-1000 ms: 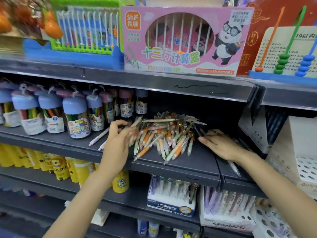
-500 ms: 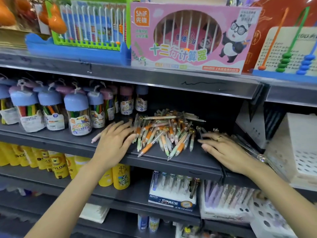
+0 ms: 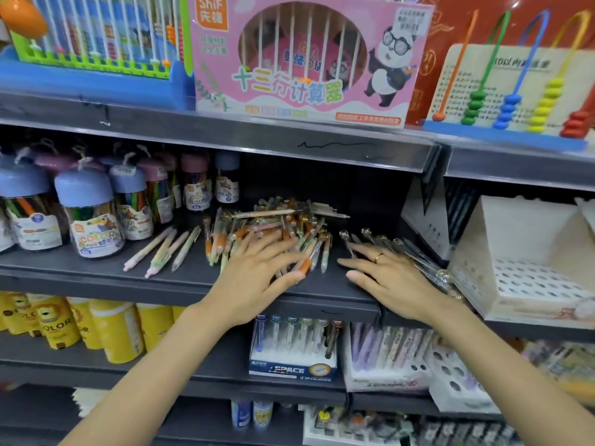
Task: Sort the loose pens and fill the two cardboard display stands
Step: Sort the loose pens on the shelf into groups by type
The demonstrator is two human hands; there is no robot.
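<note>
A loose pile of pens (image 3: 273, 228), mostly orange, green and cream, is heaped on the dark middle shelf (image 3: 180, 278), toward its back. Four pale pens (image 3: 162, 249) are laid apart to the pile's left, angled side by side. A second batch of clear pens (image 3: 415, 255) with round tops is spread to the pile's right, partly hidden under the right hand.

The left hand (image 3: 257, 278) is laid flat on the front of the pile, fingers straight and spread, nothing gripped. The right hand (image 3: 386, 278) is pressed flat over the clear pens, fingers extended and slightly fanned, a ring (image 3: 379, 257) worn on one finger; nothing is pinched.

A white cardboard stand (image 3: 531, 262) with a perforated top, its holes unfilled, is seen at the right on the next shelf section. A second white stand (image 3: 428, 217) is seen behind it, mostly hidden.

Jars of coloured pencils (image 3: 93, 214) are lined up left of the pens. A pink boxed abacus (image 3: 309, 56) is set on the shelf above. A boxed pen display (image 3: 293, 349) is seen on the shelf below.
</note>
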